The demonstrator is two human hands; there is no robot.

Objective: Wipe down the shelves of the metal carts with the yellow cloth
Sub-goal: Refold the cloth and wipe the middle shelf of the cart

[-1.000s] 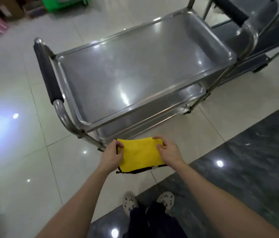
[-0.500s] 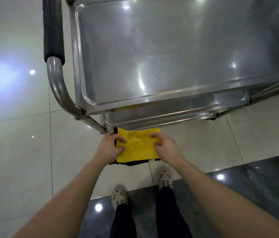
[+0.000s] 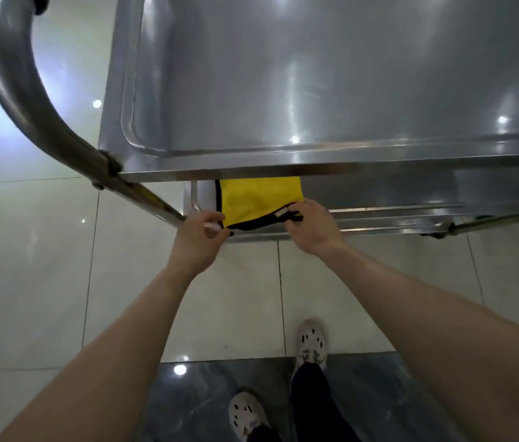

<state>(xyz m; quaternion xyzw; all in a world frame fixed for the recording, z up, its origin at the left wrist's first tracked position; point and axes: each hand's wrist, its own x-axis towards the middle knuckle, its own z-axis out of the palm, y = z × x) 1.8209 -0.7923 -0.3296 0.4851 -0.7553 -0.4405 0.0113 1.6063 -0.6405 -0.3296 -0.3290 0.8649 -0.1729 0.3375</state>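
Observation:
The yellow cloth (image 3: pixel 256 199), folded and edged in black, lies at the left front of the cart's lower shelf (image 3: pixel 395 196), its far part hidden under the top shelf (image 3: pixel 331 74). My left hand (image 3: pixel 202 232) pinches the cloth's near left corner. My right hand (image 3: pixel 310 226) grips its near right edge by the black trim and a small white label. Both hands sit just in front of the steel cart, over the lower shelf's front rim.
The cart's curved steel handle post (image 3: pixel 19 87) runs down the left to the frame joint (image 3: pixel 111 165). Glossy white floor tiles (image 3: pixel 44 250) lie around the cart, dark tiles (image 3: pixel 204 403) nearer me. My two feet in white clogs (image 3: pixel 312 342) stand below.
I have stepped closer and leaned over the cart. The cloth went from held in the air before the cart to lying on the lower shelf, both hands still on it.

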